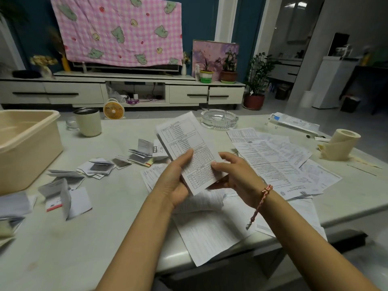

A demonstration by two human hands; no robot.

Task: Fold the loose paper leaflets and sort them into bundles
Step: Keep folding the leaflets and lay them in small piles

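Left hand and right hand pinch a thin, grid-printed leaflet under their thumbs; beyond the fingertips it looks folded.

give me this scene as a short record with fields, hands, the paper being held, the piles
held leaflet: printed tables, raised over the table
left hand: grips its lower left, thumb on front
right hand: pinches its lower right edge
folded leaflets: scattered left of the hands
unfolded sheets: overlapping, right of and beneath the hands
also there: tub, cup, glass ashtray, paper roll
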